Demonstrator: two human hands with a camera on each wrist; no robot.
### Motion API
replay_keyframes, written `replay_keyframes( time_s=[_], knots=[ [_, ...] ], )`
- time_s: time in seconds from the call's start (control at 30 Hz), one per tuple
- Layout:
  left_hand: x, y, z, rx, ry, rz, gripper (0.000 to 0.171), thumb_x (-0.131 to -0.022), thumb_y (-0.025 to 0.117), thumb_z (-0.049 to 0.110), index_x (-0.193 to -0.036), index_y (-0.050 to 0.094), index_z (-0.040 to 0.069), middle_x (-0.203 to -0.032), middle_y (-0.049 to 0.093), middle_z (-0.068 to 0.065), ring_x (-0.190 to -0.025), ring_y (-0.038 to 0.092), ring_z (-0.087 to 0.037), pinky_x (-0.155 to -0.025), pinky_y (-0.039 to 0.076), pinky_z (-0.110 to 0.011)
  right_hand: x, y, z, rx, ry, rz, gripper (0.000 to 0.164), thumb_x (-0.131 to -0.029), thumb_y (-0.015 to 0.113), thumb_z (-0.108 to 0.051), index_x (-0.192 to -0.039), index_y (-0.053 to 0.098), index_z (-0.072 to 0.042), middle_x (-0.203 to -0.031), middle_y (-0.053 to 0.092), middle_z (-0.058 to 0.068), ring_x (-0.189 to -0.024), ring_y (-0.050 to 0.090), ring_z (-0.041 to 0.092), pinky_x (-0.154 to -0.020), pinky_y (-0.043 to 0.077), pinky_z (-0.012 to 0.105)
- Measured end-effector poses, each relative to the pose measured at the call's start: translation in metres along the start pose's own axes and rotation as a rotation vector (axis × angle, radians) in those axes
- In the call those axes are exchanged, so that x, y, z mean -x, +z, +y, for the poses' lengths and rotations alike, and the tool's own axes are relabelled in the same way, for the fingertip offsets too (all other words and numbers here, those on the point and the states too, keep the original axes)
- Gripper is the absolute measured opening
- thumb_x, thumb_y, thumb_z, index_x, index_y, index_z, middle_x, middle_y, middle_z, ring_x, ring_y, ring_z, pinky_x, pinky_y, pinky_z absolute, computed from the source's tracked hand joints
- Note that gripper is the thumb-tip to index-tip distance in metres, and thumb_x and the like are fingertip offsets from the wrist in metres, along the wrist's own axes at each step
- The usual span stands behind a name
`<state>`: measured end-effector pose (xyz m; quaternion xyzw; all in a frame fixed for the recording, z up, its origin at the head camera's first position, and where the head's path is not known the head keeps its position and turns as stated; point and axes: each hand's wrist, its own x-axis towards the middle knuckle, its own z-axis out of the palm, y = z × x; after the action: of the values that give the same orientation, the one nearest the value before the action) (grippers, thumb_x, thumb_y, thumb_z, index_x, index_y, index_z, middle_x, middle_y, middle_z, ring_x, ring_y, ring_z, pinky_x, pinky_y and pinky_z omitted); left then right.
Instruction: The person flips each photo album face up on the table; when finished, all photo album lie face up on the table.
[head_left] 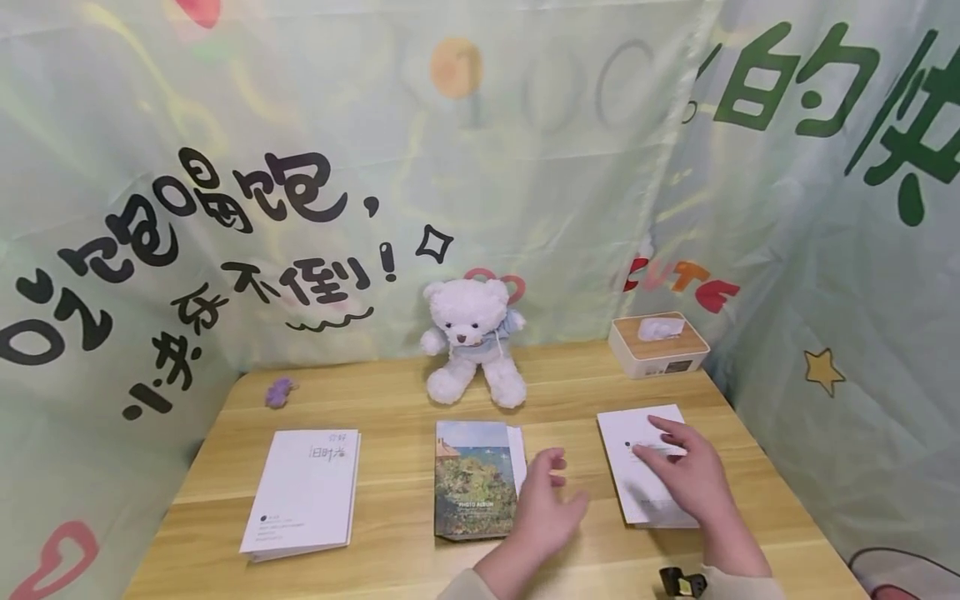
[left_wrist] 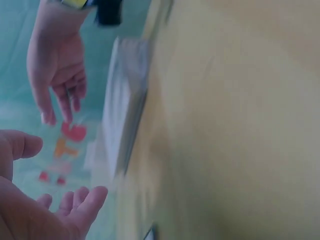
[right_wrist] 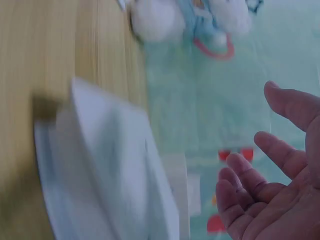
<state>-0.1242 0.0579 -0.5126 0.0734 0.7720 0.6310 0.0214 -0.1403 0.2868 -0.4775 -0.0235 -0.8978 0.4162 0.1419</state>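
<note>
A white book (head_left: 648, 483) lies on the right side of the table. My right hand (head_left: 690, 471) hovers over it, thumb and fingers spread apart and holding nothing. In the right wrist view, that hand (right_wrist: 280, 185) is apart from the book (right_wrist: 120, 160), whose near edge is blurred. Between this book and a photo album (head_left: 476, 483) with a painted seaside cover is my left hand (head_left: 543, 512), fingers loosely bent, nothing in its grasp. It overlaps the album's right edge in the head view; contact cannot be told. The left wrist view shows this hand (left_wrist: 55, 210) empty.
Another white book (head_left: 303, 492) lies at the left. A white teddy bear (head_left: 474, 342) in blue sits at the back middle, a tissue box (head_left: 660, 343) at the back right, and a small purple item (head_left: 279, 392) at the back left. Printed curtains (head_left: 525, 167) enclose the table (head_left: 397, 500).
</note>
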Motion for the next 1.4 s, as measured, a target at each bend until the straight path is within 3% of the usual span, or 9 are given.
replay_keyframes(
  time_s=[0.1, 0.2, 0.43, 0.67, 0.8, 0.9, 1.0, 1.27, 1.4],
  knots=[
    [0.001, 0.019, -0.003, 0.014, -0.031, -0.08, 0.069, -0.082, 0.083, 0.01, -0.143, 0.053, 0.003, -0.125, 0.059, -0.002, -0.101, 0.06, -0.018, -0.08, 0.051, -0.027, -0.001, -0.017, 0.013, 0.053, 0.101, 0.002, 0.059, -0.094, 0.083, -0.018, -0.142, 0.06, 0.008, -0.143, 0.056, 0.035, -0.123, 0.058, 0.051, -0.091, 0.058, 0.053],
    [-0.001, 0.034, -0.005, 0.026, -0.086, -0.125, 0.077, -0.082, 0.083, 0.012, -0.149, 0.046, -0.001, -0.13, 0.058, -0.006, -0.103, 0.06, -0.019, -0.081, 0.054, -0.03, -0.004, -0.032, 0.025, 0.095, 0.215, -0.046, 0.069, -0.098, 0.079, -0.027, -0.149, 0.051, 0.01, -0.151, 0.045, 0.039, -0.132, 0.048, 0.056, -0.101, 0.049, 0.067],
    [-0.008, 0.054, -0.004, -0.027, -0.175, -0.161, 0.087, -0.082, 0.086, 0.015, -0.154, 0.04, -0.006, -0.145, 0.055, -0.021, -0.119, 0.065, -0.041, -0.098, 0.058, -0.047, -0.011, -0.049, 0.048, 0.109, 0.394, -0.189, 0.085, -0.103, 0.071, -0.039, -0.156, 0.033, 0.015, -0.159, 0.029, 0.043, -0.14, 0.036, 0.062, -0.114, 0.037, 0.069],
    [-0.012, 0.066, -0.004, -0.095, -0.172, -0.221, 0.085, -0.079, 0.088, 0.014, -0.153, 0.048, 0.0, -0.143, 0.06, -0.021, -0.113, 0.069, -0.035, -0.09, 0.061, -0.038, -0.008, -0.046, 0.065, 0.078, 0.445, -0.195, 0.086, -0.103, 0.069, -0.042, -0.155, 0.033, 0.017, -0.154, 0.033, 0.045, -0.137, 0.042, 0.06, -0.112, 0.04, 0.067],
    [-0.014, 0.075, -0.006, -0.045, -0.142, -0.249, 0.078, -0.079, 0.087, 0.007, -0.149, 0.053, 0.006, -0.127, 0.069, -0.006, -0.104, 0.071, -0.016, -0.086, 0.059, -0.026, -0.005, -0.041, 0.074, 0.088, 0.42, -0.188, 0.081, -0.103, 0.069, -0.041, -0.15, 0.04, 0.02, -0.148, 0.042, 0.045, -0.133, 0.047, 0.059, -0.109, 0.043, 0.067],
    [-0.013, 0.08, -0.007, -0.071, -0.138, -0.244, 0.079, -0.077, 0.088, 0.006, -0.148, 0.053, 0.004, -0.123, 0.069, -0.002, -0.105, 0.067, -0.009, -0.094, 0.056, -0.026, -0.003, -0.037, 0.076, 0.1, 0.409, -0.209, 0.08, -0.103, 0.068, -0.042, -0.147, 0.043, 0.02, -0.146, 0.047, 0.044, -0.129, 0.05, 0.056, -0.107, 0.045, 0.066],
    [-0.011, 0.082, -0.006, -0.134, -0.15, -0.233, 0.081, -0.075, 0.09, 0.01, -0.147, 0.055, 0.001, -0.127, 0.069, -0.005, -0.11, 0.064, -0.011, -0.102, 0.053, -0.029, -0.002, -0.035, 0.077, 0.105, 0.422, -0.235, 0.084, -0.103, 0.068, -0.047, -0.147, 0.043, 0.02, -0.147, 0.045, 0.044, -0.13, 0.049, 0.055, -0.107, 0.044, 0.066],
    [-0.012, 0.081, -0.001, -0.238, -0.127, -0.293, 0.068, -0.078, 0.092, 0.018, -0.138, 0.065, 0.001, -0.126, 0.071, -0.007, -0.112, 0.066, -0.016, -0.101, 0.053, -0.031, -0.002, -0.033, 0.074, 0.13, 0.415, -0.207, 0.081, -0.103, 0.067, -0.043, -0.146, 0.043, 0.021, -0.145, 0.046, 0.045, -0.128, 0.05, 0.055, -0.107, 0.043, 0.067],
    [-0.013, 0.084, 0.002, -0.267, -0.113, -0.335, 0.058, -0.078, 0.092, 0.024, -0.129, 0.071, 0.01, -0.123, 0.069, 0.002, -0.105, 0.064, -0.011, -0.096, 0.054, -0.029, -0.002, -0.034, 0.074, 0.117, 0.415, -0.193, 0.08, -0.104, 0.066, -0.042, -0.147, 0.041, 0.021, -0.143, 0.046, 0.045, -0.126, 0.05, 0.054, -0.107, 0.043, 0.066]
  ],
)
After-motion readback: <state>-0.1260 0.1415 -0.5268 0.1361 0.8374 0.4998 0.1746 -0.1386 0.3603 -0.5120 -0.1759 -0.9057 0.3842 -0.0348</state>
